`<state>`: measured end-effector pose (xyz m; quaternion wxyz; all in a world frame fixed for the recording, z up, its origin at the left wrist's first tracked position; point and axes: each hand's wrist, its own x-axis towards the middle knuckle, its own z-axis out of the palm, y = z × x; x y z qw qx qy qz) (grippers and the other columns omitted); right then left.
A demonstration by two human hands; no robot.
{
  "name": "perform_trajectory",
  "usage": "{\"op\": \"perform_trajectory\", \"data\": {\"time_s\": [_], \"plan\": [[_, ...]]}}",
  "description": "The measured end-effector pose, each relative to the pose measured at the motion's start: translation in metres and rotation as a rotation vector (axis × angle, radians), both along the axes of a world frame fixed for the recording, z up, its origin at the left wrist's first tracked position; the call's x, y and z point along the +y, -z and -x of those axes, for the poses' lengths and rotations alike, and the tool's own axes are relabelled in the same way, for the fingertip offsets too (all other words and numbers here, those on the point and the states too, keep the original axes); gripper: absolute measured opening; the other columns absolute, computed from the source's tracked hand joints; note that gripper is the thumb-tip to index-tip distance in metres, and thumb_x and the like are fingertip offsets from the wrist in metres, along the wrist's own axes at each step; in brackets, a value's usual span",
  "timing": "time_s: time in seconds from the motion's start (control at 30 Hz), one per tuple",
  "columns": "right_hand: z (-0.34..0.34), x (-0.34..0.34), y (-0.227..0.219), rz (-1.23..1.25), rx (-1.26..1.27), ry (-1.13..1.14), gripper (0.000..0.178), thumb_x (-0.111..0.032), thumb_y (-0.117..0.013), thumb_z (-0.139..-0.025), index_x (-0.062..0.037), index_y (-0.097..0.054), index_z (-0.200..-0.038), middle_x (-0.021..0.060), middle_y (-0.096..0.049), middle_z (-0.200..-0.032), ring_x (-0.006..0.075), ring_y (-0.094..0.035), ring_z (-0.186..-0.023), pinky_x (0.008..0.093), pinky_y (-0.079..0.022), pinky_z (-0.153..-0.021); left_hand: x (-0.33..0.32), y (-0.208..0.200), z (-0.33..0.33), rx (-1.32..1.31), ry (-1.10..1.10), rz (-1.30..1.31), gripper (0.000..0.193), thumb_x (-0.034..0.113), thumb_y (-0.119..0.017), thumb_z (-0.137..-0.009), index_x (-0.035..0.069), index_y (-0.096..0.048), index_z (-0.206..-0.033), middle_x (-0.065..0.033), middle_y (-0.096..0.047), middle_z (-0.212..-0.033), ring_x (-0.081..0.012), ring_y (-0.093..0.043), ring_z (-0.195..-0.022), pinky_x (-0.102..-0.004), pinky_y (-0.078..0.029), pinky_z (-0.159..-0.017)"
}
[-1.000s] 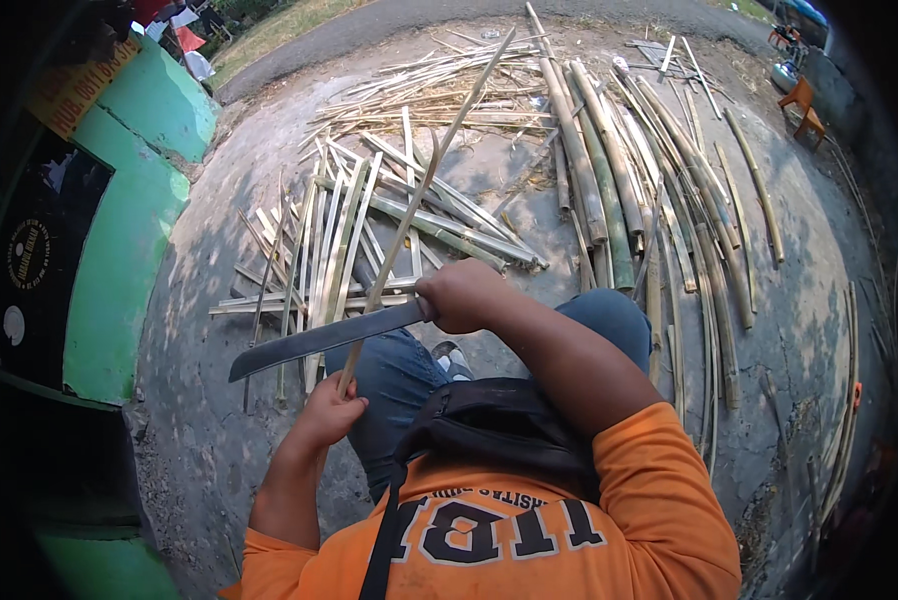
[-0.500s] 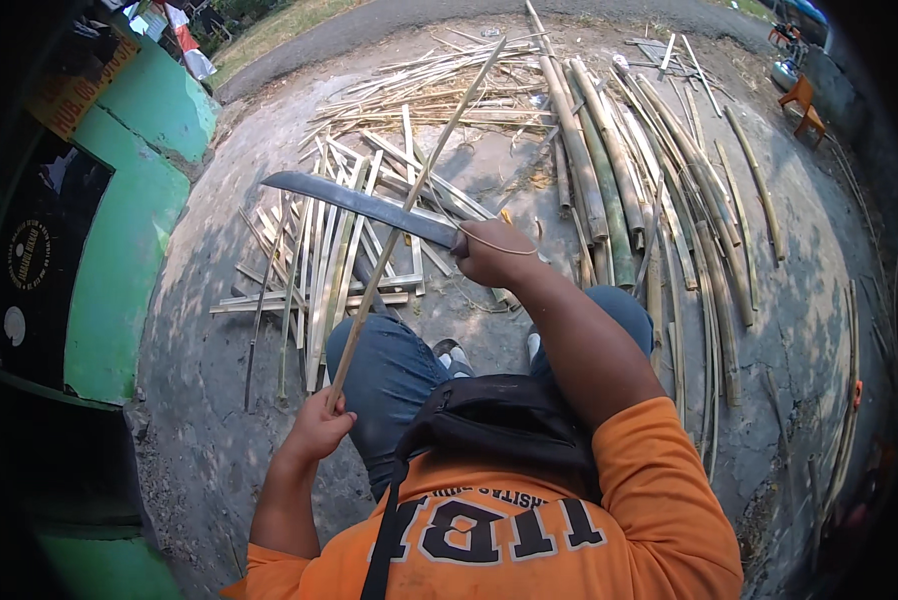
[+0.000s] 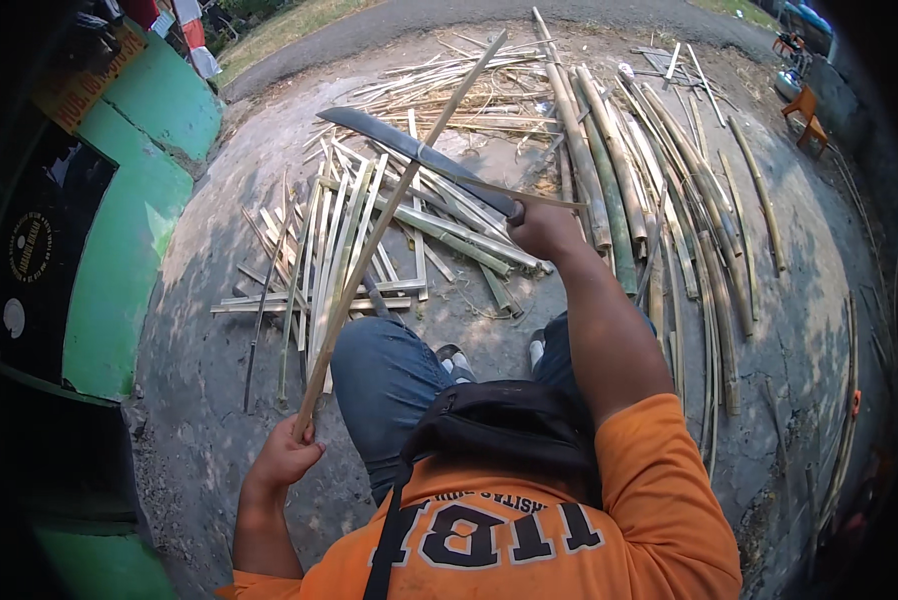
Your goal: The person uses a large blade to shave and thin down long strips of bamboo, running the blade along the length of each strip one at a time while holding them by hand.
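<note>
- Two hands at work: left hand (image 3: 287,458) clenches a bamboo strip (image 3: 399,215).
- Right hand (image 3: 544,228) fingers grip raised machete (image 3: 419,155); best struck clear of the knee (image 3: 379,365).

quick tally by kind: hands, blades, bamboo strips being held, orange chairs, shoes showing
hands: 2, left hand and right hand
long blades: 1, machete
held bamboo strips: 1, bamboo strip
orange chairs: 1, chair
shoes showing: 2, shoe and shoe
total: 7
</note>
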<state>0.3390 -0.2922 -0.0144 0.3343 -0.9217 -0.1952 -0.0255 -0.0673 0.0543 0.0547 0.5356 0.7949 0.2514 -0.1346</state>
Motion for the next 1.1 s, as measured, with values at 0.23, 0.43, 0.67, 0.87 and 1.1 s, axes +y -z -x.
{"op": "perform_trajectory", "data": {"time_s": [0.23,0.43,0.67,0.87,1.1], "plan": [[0.045,0.035,-0.014,-0.005,0.041,-0.063,0.021,-0.024,-0.067,-0.086,-0.0128,-0.074,-0.102,0.0182,-0.075,-0.099,0.0393,-0.072,-0.096,0.0504,-0.058,-0.083,-0.001,0.012,0.013,0.019,-0.039,-0.009,0.029,0.001,-0.069,-0.084,0.015,-0.043,-0.084,0.0060,-0.045,-0.071,-0.0046,-0.042,-0.059,-0.0266,-0.034,-0.052],[0.079,0.060,-0.006,0.169,-0.104,-0.578,0.014,-0.023,-0.070,-0.082,-0.0177,-0.072,-0.095,0.0116,-0.074,-0.085,0.0378,-0.073,-0.083,0.0527,-0.056,-0.072,-0.012,0.023,-0.005,0.040,0.034,-0.013,0.026,0.004,-0.071,-0.086,0.012,-0.045,-0.085,0.0045,-0.047,-0.071,-0.0051,-0.043,-0.059,-0.0277,-0.035,-0.052],[0.010,0.006,-0.007,-0.062,-0.013,0.100,0.022,-0.023,-0.065,-0.087,-0.0101,-0.073,-0.104,0.0200,-0.075,-0.095,0.0421,-0.072,-0.093,0.0509,-0.056,-0.082,-0.005,0.007,0.019,0.062,0.070,-0.093,0.021,0.006,-0.069,-0.086,0.009,-0.049,-0.083,0.0030,-0.048,-0.074,-0.0074,-0.044,-0.065,-0.0295,-0.038,-0.056],[0.014,-0.004,-0.010,-0.093,0.109,0.206,0.033,-0.026,-0.064,-0.087,-0.0090,-0.073,-0.113,0.0202,-0.075,-0.108,0.0412,-0.070,-0.106,0.0462,-0.055,-0.093,0.010,0.025,0.032,0.074,0.092,-0.117,0.019,0.006,-0.069,-0.086,0.009,-0.051,-0.084,0.0022,-0.051,-0.076,-0.0082,-0.045,-0.066,-0.0306,-0.039,-0.058],[0.034,0.004,-0.018,-0.119,0.077,0.125,0.037,-0.027,-0.067,-0.085,-0.0080,-0.072,-0.117,0.0216,-0.074,-0.108,0.0408,-0.069,-0.107,0.0464,-0.054,-0.092,0.012,0.029,0.036,0.178,0.078,-0.120,0.027,0.016,-0.082,-0.088,0.008,-0.057,-0.090,0.0019,-0.054,-0.076,-0.0083,-0.049,-0.066,-0.0293,-0.042,-0.059]]}}
